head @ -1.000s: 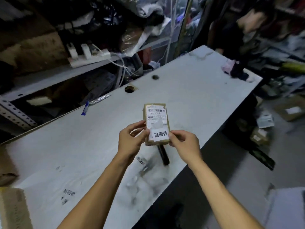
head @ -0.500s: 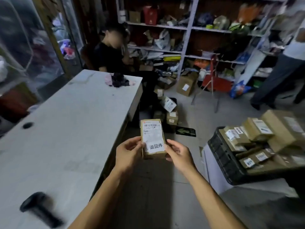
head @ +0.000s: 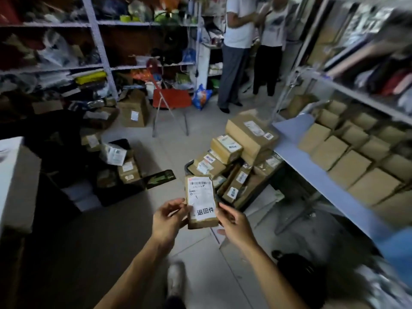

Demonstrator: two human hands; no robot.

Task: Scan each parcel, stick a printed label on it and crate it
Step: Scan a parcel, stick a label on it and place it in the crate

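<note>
Parcel: small brown box held in the air over the floor, between both hands, top face to the camera, long side running away from the person.
Label: white sheet covering most of the parcel's top face, barcode at the far end, black printed characters at the near end.
Left hand: grip clamped on the parcel's left edge, thumb on top near the label's near left corner, fingers curled underneath.
Right hand: grip on the parcel's near right corner, fingertips at the label's right edge; how far the fingers wrap beneath is hidden.
Crate: dark bin on the floor just beyond the parcel, only its left rim showing, heaped with labelled brown boxes that rise above the rim.
Shelf: pale blue board along the right, carrying rows of plain brown boxes, its near end touching the heap.
Surface: white corner at the left edge, well apart from the parcel.
Floor: pale tiles, with more parcels near the far racks.
Stool: red seat on thin metal legs, past the crate.
People: two standing at the far end, by the racks.
Shoe: pale, on the floor below the arms.
</note>
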